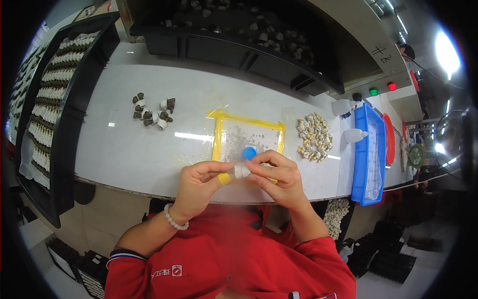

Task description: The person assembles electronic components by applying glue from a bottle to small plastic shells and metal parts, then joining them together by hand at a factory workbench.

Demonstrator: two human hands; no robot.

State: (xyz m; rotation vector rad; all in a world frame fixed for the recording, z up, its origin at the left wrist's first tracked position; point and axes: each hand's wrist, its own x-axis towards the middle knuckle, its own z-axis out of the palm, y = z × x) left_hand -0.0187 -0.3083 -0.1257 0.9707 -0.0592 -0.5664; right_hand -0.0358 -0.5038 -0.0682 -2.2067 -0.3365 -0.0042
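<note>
In front of my chest, both hands meet at a small white cylindrical part (242, 171). My left hand (195, 183) pinches its left end between thumb and fingers; yellow tape wraps the thumb. From the other side, my right hand (283, 180) grips the part with thumb and fingertips, which hide some of it. A round blue cap (249, 153) sits just beyond the fingers, on a work sheet (254, 130) edged with yellow tape and marked with grey spots. To the left lie several white parts with dark ends (163, 122). A pile of small cream-and-yellow pieces (314, 138) is at the right.
A long black bin (224, 47) of white parts spans the back. Black trays (69, 119) with rows of parts stand at the left. At the right are two white squeeze bottles (353, 135), a blue tray (359, 169) and a red basin (390, 139).
</note>
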